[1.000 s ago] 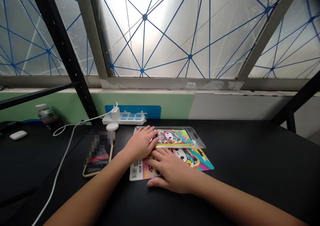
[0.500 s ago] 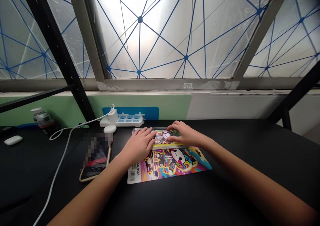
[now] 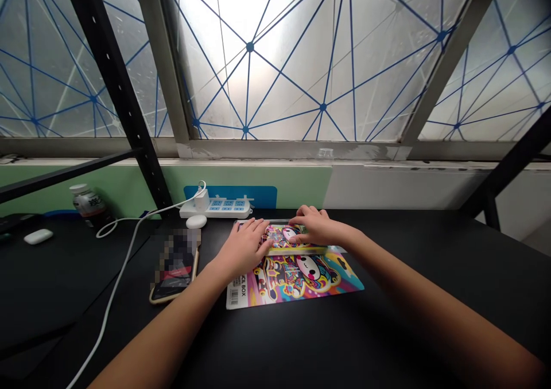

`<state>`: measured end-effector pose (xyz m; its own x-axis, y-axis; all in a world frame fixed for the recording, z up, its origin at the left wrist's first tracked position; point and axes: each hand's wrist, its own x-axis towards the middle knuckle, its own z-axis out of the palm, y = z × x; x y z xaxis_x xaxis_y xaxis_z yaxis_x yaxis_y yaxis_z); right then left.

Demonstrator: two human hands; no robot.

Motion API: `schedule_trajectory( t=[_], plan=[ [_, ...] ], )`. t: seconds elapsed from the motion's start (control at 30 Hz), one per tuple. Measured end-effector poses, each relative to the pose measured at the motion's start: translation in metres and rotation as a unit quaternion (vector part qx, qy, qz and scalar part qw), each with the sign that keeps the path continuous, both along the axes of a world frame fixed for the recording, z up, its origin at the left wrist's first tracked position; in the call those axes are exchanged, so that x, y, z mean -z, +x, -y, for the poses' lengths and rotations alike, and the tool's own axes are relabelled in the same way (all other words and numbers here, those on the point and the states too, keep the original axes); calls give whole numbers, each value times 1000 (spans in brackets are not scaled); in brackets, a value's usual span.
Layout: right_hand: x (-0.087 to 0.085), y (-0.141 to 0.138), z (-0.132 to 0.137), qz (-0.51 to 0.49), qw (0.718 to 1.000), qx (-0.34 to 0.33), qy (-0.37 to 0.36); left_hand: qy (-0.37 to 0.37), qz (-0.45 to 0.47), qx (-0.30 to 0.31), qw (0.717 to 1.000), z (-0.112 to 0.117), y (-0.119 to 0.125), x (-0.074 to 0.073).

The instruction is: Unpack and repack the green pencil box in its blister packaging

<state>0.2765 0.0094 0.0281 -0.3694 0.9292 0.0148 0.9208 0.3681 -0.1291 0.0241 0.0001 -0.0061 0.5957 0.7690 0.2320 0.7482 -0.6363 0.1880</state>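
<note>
Left hand (image 3: 241,246) spread — hides part of the box (image 3: 280,237); right hand (image 3: 321,228) curled over it — whether pinching, cannot tell.

the table (image 3: 413,263) is black, and its far edge is near the wall (image 3: 301,182). this wall is light green on the left and in the middle, then pale grey on the right. a blue panel (image 3: 266,197) is on the green part. above, there is a wide window (image 3: 284,85) with a grey frame (image 3: 267,148). blue lines cross its cloudy glass and meet in round dots. light comes through, brightest near the upper middle. one black post (image 3: 117,85) leans at left, another post (image 3: 503,174) at right.
</note>
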Motion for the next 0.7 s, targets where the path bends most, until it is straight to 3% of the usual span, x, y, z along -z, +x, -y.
schedule_trajectory(
  t=[0.27, 0.5, 0.6, 0.7],
  plan=[
    [4, -1, 3, -32, 995, -24, 92, 12, 27, -4, 1000, 4, -4, -4],
    [14, -9, 47, -66, 970, -52, 227, 68, 46, -33, 996, 3, -21, -24],
    [13, -8, 69, -57, 957, -72, 277, 105, 41, -17, 994, 19, -24, -32],
    [11, -1, 93, -45, 942, -85, 323, 202, 50, 19, 978, 52, -25, -31]
  ],
)
